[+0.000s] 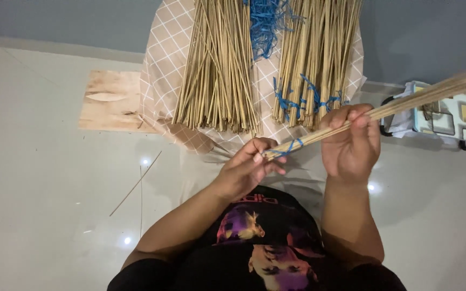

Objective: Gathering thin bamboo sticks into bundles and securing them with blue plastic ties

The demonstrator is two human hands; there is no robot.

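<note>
A small bunch of thin straw-coloured sticks (405, 102) runs from the middle of the view up to the right edge. My right hand (351, 143) grips the bunch around its middle. My left hand (249, 167) pinches the near end, where a blue string (292, 145) is wound around the sticks. Beyond my hands, two larger bundles of the same sticks lie on a checked cloth (160, 81): a left bundle (217, 70) and a right bundle (316, 64) tied with blue string. A tangle of loose blue string (265, 24) lies between them.
A flat wooden board (109, 99) lies on the pale glossy floor to the left of the cloth. One loose stick (136, 183) rests on the floor at the left. A patterned white bag (449, 116) sits at the right, against a grey-blue wall.
</note>
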